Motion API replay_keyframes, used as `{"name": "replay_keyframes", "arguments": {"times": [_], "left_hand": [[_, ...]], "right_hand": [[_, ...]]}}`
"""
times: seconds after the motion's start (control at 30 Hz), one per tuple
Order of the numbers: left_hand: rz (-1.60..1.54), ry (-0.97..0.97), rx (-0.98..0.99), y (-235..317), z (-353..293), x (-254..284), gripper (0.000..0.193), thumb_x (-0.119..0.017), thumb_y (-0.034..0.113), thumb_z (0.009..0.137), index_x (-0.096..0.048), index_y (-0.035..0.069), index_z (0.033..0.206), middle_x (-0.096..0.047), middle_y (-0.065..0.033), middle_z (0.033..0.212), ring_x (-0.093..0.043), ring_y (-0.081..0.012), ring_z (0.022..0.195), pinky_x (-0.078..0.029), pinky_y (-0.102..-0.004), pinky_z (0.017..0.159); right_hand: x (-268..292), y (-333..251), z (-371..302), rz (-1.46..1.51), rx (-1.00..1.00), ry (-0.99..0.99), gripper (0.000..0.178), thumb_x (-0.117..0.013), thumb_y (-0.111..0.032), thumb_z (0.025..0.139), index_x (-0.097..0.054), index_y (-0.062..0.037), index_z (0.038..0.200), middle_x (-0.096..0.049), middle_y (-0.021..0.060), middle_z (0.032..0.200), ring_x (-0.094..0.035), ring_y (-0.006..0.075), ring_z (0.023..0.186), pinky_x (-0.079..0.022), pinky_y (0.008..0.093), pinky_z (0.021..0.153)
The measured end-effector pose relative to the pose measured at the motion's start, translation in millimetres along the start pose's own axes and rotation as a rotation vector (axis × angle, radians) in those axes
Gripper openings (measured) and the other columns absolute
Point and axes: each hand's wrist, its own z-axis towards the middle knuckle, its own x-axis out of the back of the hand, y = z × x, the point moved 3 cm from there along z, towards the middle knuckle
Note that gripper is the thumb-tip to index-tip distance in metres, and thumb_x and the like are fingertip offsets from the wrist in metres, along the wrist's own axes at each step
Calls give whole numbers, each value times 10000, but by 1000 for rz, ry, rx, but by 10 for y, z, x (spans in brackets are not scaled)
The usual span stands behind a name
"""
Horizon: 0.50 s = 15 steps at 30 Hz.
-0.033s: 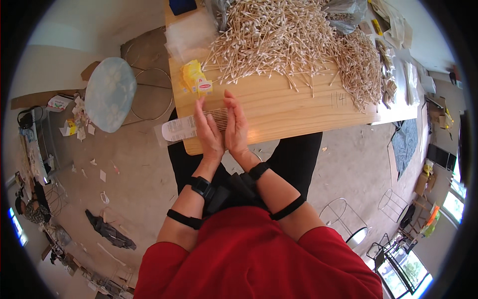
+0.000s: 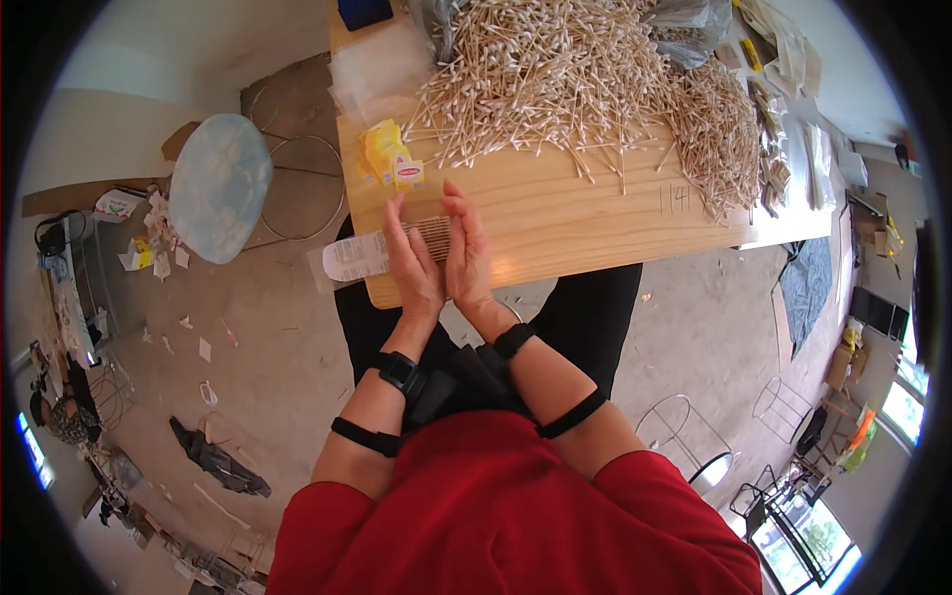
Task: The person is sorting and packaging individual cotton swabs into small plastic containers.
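Left fingers [image 2: 398, 236] and right fingers [image 2: 468, 228] flank half-hidden sticks [image 2: 434, 236]; whether they grip, I cannot tell.

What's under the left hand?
A white printed card sticks out on the left of the left hand; a row of thin sticks shows between it and the right hand. What lies directly beneath the palm is covered.

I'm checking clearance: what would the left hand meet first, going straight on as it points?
Probably the pile of small yellow pieces on the table, just ahead of the left hand, though the hand's height is unclear.
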Motion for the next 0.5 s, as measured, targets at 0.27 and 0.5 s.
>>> {"name": "replay_keyframes", "arguments": {"times": [0.27, 0.5], "left_hand": [[103, 64, -41, 152, -29, 305, 489, -410, 90, 1021, -310, -6, 1489, -351, -198, 1528, -338, -345, 1423, -268, -417, 1164], [287, -201, -153, 54, -540, 844, 573, -512, 12, 939, -317, -31, 1476, -308, -208, 1543, -308, -364, 1430, -269, -429, 1170]], "right_hand": [[413, -237, 51, 180, -71, -160, 362, -464, -26, 981, -512, -3, 1339, -434, 201, 1486, -373, 326, 1413, -281, 427, 1172], [237, -413, -237, -969, 482, -709, 708, -616, -221, 898, -307, -10, 1499, -265, 167, 1593, -198, 320, 1496, -133, 477, 1223]]}}
